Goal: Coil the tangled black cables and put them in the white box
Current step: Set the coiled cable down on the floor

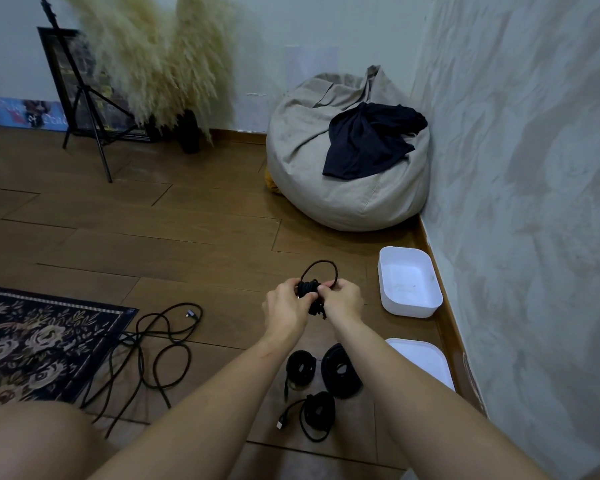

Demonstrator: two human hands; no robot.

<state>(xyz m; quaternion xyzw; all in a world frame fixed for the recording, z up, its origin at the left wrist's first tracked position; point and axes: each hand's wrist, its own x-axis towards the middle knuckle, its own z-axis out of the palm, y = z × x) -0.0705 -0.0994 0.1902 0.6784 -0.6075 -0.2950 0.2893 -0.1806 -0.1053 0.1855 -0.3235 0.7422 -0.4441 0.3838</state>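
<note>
One loose black cable [160, 344] sprawls on the floor [187, 237], left of the left hand [284, 310] and nearer the person. The white box [409, 308] stands open just right of the right hand [343, 299], apart from it, its lid [426, 362] nearer the person. Three coiled cables [340, 375] lie below the hands, between the forearms. Smallest, a cable bundle [310, 289] sits between both hands, each gripping it with curled fingers, one loop rising above them.

Near the white box [409, 308] lie three coils [340, 375] and a tangle [160, 341]; one bundle [309, 289] aloft.
</note>
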